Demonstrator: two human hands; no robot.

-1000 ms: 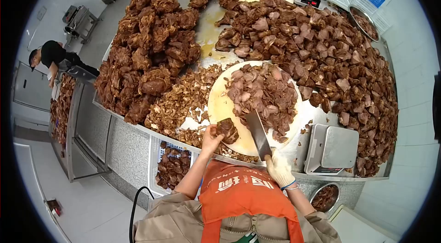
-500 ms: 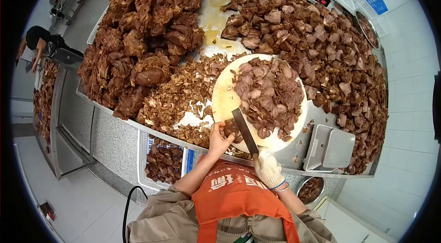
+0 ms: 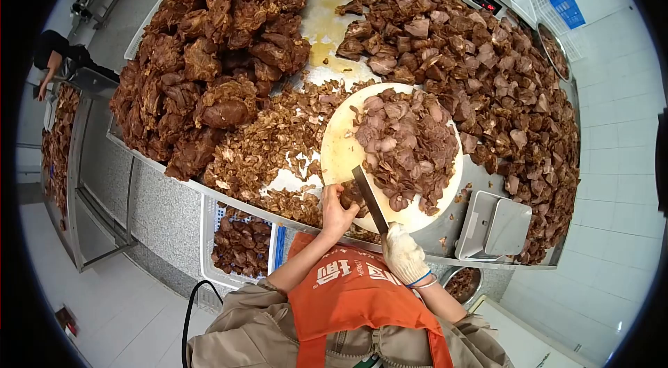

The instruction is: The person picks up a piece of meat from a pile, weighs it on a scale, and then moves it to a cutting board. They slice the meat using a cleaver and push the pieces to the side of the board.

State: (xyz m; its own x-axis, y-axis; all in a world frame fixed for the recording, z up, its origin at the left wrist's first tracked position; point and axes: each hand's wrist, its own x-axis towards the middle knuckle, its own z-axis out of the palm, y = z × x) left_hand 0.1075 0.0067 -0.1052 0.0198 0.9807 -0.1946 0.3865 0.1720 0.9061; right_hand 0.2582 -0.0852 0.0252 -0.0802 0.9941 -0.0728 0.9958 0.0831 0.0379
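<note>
My right hand (image 3: pixel 403 254), in a white knit glove, is closed round the handle of a cleaver (image 3: pixel 369 199). The blade lies over the near left part of a round cutting board (image 3: pixel 336 149). My bare left hand (image 3: pixel 338 210) is at the board's near left edge, its fingers pressed on a brown piece of meat (image 3: pixel 352 195) left of the blade. Thin meat slices (image 3: pixel 407 145) are heaped on the board's middle and right. Small brown scraps (image 3: pixel 268 142) lie on the steel table left of the board.
Large meat chunks (image 3: pixel 209 55) are piled at the left, smaller cut pieces (image 3: pixel 501 89) at the right. A scale (image 3: pixel 492 225) stands right of the board. Below the table edge are a white crate (image 3: pixel 209 239) and a metal bowl (image 3: pixel 463 284). Another person (image 3: pixel 59 55) stands far left.
The whole view has shifted slightly. My hands, the cleaver and the piece of meat keep nearly the same places on the board. The far-left person's arm has moved.
</note>
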